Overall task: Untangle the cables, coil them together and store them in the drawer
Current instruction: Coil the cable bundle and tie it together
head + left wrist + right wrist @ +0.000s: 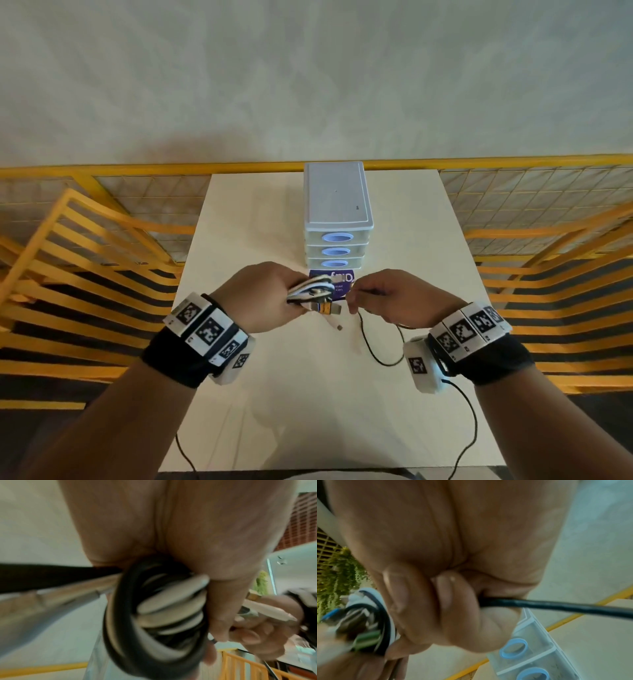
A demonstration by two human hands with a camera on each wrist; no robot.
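My left hand (274,298) grips a coiled bundle of white and black cables (310,291), held above the table just in front of the drawer unit (337,219). The wrist view shows the coil (159,615) wrapped in my palm, loops stacked. Plug ends (329,309) stick out of the bundle toward the right. My right hand (387,294) pinches a thin black cable (368,339) close to the bundle; its loose tail hangs down to the table. In the right wrist view the black cable (556,607) runs out of my curled fingers (453,601). All three drawers look closed.
The white three-drawer unit has blue oval handles (337,238) and stands at the table's far middle. A purple card (339,282) lies at its foot. A white cable end (334,323) rests on the table (260,377). Yellow railings (85,257) flank both sides.
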